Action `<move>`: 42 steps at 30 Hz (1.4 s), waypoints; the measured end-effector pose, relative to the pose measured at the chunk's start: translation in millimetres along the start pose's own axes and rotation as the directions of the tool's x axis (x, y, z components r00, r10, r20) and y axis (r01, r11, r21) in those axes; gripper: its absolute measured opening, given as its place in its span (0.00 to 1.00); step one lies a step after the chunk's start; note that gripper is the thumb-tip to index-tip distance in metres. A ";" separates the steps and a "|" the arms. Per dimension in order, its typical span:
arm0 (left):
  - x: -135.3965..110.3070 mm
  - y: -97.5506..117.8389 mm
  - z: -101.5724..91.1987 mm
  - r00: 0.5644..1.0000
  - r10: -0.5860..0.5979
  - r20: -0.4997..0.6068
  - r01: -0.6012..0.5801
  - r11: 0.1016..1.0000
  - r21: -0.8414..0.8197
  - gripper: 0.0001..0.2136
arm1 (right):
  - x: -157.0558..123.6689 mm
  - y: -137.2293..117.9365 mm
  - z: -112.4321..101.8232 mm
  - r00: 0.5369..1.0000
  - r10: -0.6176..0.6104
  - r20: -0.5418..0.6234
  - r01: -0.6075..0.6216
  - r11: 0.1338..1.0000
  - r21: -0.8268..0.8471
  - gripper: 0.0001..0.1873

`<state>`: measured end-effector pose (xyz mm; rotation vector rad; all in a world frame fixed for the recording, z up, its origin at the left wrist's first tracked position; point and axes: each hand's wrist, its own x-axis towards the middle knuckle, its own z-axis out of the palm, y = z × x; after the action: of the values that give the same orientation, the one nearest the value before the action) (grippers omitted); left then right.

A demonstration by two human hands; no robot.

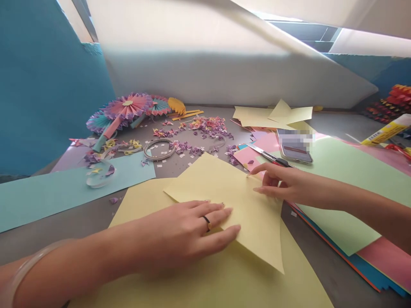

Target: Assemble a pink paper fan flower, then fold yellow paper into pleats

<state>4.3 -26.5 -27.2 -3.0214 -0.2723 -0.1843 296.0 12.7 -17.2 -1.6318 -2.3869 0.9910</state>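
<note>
We have the left hand [192, 226] palm down near the centre of the frame, fingers loosely spread, resting on the folded yellow sheet [215, 184]. Right hand [257, 182], right of centre: index finger and thumb a little apart at that sheet's right-hand edge, other fingers curled. We can't tell if it pinches the paper. The folded sheet sits mid-frame, angled, lower right corner slightly raised, over a larger yellow sheet [302, 273] that runs off the bottom of the frame.

Around it on the grey bench [332, 261] we see: blue strip [41, 192] at left; paper fans [128, 105], upper left; tape roll [159, 155] and purple scraps [192, 149] above centre. Right side: a bladed tool [261, 152] just above the right hand, handle end partly hidden by it; phone [297, 155] behind, screen unreadable; green sheet [349, 231] under the forearm; glue stick [385, 129] at the right edge.
</note>
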 end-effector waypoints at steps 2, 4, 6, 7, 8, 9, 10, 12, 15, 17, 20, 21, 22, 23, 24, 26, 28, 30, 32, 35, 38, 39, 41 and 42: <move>2.1 -1.8 2.2 0.998 -0.048 -0.029 0.049 0.999 0.013 0.21 | -2.6 -4.5 2.8 0.999 -0.020 0.035 0.019 0.999 0.034 0.25; 4.2 -3.9 6.7 0.991 -0.091 -0.095 0.094 0.995 0.031 0.19 | -7.0 -9.6 6.8 0.997 -0.048 0.056 0.045 0.998 0.046 0.23; 4.9 -7.2 11.2 0.980 -0.119 -0.157 0.124 0.992 0.023 0.18 | -13.3 -14.5 10.8 0.998 -0.062 0.017 0.062 0.998 0.006 0.23; 4.6 -9.5 12.0 0.970 -0.145 -0.194 0.146 0.989 -0.005 0.17 | -17.3 -16.7 12.4 0.997 -0.067 -0.036 0.066 0.997 -0.030 0.23; 3.8 -12.1 11.4 0.955 -0.185 -0.231 0.177 0.983 -0.056 0.17 | -21.9 -18.7 13.5 0.992 -0.076 -0.100 0.069 0.995 -0.068 0.24; 2.7 -15.0 9.1 0.934 -0.242 -0.263 0.215 0.968 -0.126 0.17 | -26.9 -20.4 14.3 0.982 -0.100 -0.162 0.083 0.990 -0.111 0.24; 1.6 -18.2 5.0 0.905 -0.310 -0.290 0.258 0.944 -0.204 0.17 | -31.9 -22.0 14.6 0.966 -0.144 -0.213 0.111 0.981 -0.159 0.25; 0.1 -24.3 -7.1 0.839 -0.444 -0.314 0.337 0.878 -0.341 0.16 | -41.0 -25.4 14.2 0.923 -0.280 -0.262 0.206 0.938 -0.277 0.28; 1.6 -31.0 -27.3 0.750 -0.577 -0.322 0.434 0.798 -0.418 0.11 | -49.5 -32.7 12.7 0.824 -0.471 -0.315 0.294 0.831 -0.473 0.36; 3.9 -34.1 -36.7 0.705 -0.621 -0.343 0.465 0.770 -0.437 0.10 | -53.8 -40.1 12.4 0.726 -0.570 -0.383 0.268 0.749 -0.606 0.34; 1.8 -39.1 -43.0 0.724 -0.578 -0.377 0.396 0.795 -0.459 0.10 | -63.6 -54.6 16.9 0.577 -0.725 -0.376 0.159 0.552 -0.819 0.17; -1.5 -40.9 -43.7 0.764 -0.524 -0.377 0.351 0.828 -0.438 0.12 | -67.3 -59.8 21.0 0.554 -0.767 -0.324 0.138 0.469 -0.873 0.14; -5.9 -42.2 -44.2 0.812 -0.458 -0.363 0.315 0.866 -0.389 0.14 | -70.4 -64.9 26.5 0.550 -0.794 -0.260 0.138 0.394 -0.909 0.12; -11.2 -42.7 -44.5 0.859 -0.389 -0.333 0.289 0.905 -0.313 0.17 | -72.2 -69.6 33.3 0.563 -0.803 -0.195 0.154 0.334 -0.930 0.12; -16.6 -41.7 -44.8 0.899 -0.333 -0.285 0.276 0.935 -0.222 0.20 | -72.5 -73.6 41.1 0.572 -0.809 -0.139 0.185 0.292 -0.938 0.13; -24.9 -34.5 -45.3 0.941 -0.280 -0.188 0.269 0.960 -0.082 0.23 | -67.8 -78.9 57.3 0.616 -0.784 -0.072 0.255 0.285 -0.924 0.15; -26.7 -20.9 -43.7 0.952 -0.262 -0.159 0.254 0.964 -0.074 0.23 | -57.6 -79.7 70.1 0.638 -0.770 -0.027 0.336 0.309 -0.890 0.15; -21.5 -5.3 -37.4 0.962 -0.233 -0.142 0.216 0.968 -0.124 0.17 | -45.2 -76.3 76.4 0.623 -0.782 0.020 0.424 0.316 -0.848 0.13; -13.4 6.4 -25.5 0.979 -0.196 -0.060 0.191 0.978 -0.087 0.09 | -33.6 -70.1 75.8 0.581 -0.811 0.065 0.504 0.296 -0.812 0.13; -6.1 10.6 -4.3 0.990 -0.143 0.014 0.143 0.989 -0.032 0.10 | -21.1 -58.8 68.2 0.512 -0.849 0.128 0.592 0.242 -0.769 0.13; -7.7 5.3 8.1 0.997 -0.079 0.009 0.080 0.993 -0.088 0.11 | -14.2 -48.8 61.0 0.522 -0.836 0.170 0.626 0.240 -0.742 0.11; -9.4 3.5 9.5 0.998 -0.065 -0.008 0.063 0.992 -0.114 0.12 | -12.7 -45.9 59.3 0.538 -0.825 0.172 0.636 0.264 -0.725 0.10; -12.9 1.3 9.6 0.998 -0.055 -0.021 0.051 0.985 -0.164 0.13 | -10.2 -40.8 56.7 0.575 -0.803 0.156 0.657 0.340 -0.673 0.10; -14.7 0.9 9.3 0.998 -0.061 -0.019 0.056 0.980 -0.189 0.14 | -9.1 -38.5 55.6 0.588 -0.797 0.141 0.661 0.372 -0.651 0.11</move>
<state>-8.9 -28.8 -38.3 -3.1976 -0.3610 -0.2672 246.0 -29.2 -37.2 -0.4194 -2.9580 -0.2181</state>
